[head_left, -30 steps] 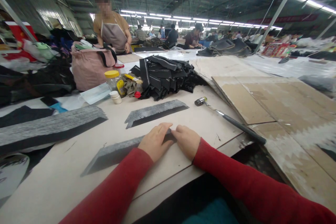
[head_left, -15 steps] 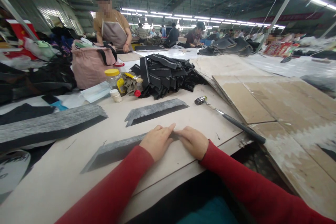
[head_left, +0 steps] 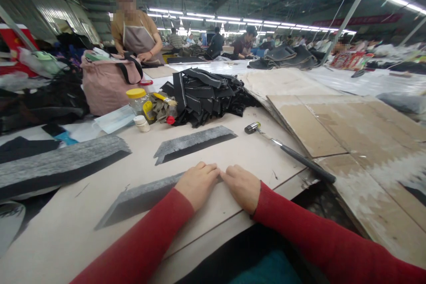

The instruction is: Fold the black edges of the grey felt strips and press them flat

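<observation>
A long grey felt strip (head_left: 140,197) with a dark lower edge lies on the pale worktable (head_left: 253,151) close to me. My left hand (head_left: 198,183) and my right hand (head_left: 242,186) rest side by side on its right end, fingers flat and pressed down on it, fingertips almost touching. Both arms are in red sleeves. A second grey felt strip (head_left: 193,143) lies a little farther out, and a wider one (head_left: 60,164) lies at the left.
A hammer (head_left: 289,151) lies to the right of my hands. Behind it is a pile of black pieces (head_left: 206,93), a yellow-lidded jar (head_left: 137,100), a small white pot (head_left: 142,123) and a pink bag (head_left: 108,82). Cardboard sheets (head_left: 339,128) cover the right. A person in an apron (head_left: 136,37) stands beyond.
My hands have slid slightly toward me along the strip's end and my fingers have flattened. The view has shifted a little to the right; the person beyond has moved a hand onto the bag.
</observation>
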A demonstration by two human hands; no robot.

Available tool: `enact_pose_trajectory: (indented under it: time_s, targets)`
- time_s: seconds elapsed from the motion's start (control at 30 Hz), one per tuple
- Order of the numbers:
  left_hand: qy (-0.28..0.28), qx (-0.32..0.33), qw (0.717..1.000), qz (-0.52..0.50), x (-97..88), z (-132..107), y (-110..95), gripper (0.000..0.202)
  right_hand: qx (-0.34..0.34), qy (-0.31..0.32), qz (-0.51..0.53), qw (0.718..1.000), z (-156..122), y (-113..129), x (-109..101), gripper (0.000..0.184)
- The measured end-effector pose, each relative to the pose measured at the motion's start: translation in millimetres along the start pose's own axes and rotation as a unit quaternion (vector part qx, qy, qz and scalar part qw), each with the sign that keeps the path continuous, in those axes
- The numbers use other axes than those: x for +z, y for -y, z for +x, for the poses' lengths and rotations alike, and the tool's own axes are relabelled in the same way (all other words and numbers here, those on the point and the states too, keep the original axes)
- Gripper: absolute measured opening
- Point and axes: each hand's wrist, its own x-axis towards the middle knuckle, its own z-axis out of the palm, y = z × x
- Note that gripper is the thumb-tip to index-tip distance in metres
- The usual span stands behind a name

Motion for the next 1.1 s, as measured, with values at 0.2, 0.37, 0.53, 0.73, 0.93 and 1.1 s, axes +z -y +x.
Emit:
enact_pose_trajectory:
  time_s: [0.2, 0.37, 0.53, 0.73, 0.93, 1.1]
  targets:
    - [0.015, -0.009, 0.999, 0.049, -11.2, 1, 0, 0.025, 0.015, -0.008, -0.023, 1.000, -19, 2, -3, 0.026]
    - [0.007, -0.029, 0.999, 0.028, -10.9, 0, 9, 0.028, 0.014, 0.014, 0.021, 1.000, -20, -6, -12, 0.027]
    - [-0.019, -0.102, 0.994, -0.019, 1.9, -4, 19, 0.048, 0.063, 0.089, 0.183, 0.977, 8, -22, -25, 0.028]
    - [-0.029, -0.137, 0.989, -0.038, 9.4, -7, 22, 0.056, 0.195, 0.210, 0.390, 0.875, 54, -30, -18, 0.022]
    - [-0.070, -0.128, 0.987, -0.072, 7.3, -8, 23, 0.046, 0.148, 0.123, 0.402, 0.895, 65, -26, -10, 0.017]
    - [-0.095, -0.131, 0.979, -0.127, 7.5, -4, 32, 0.019, 0.123, 0.071, 0.402, 0.905, 62, -38, -3, 0.017]
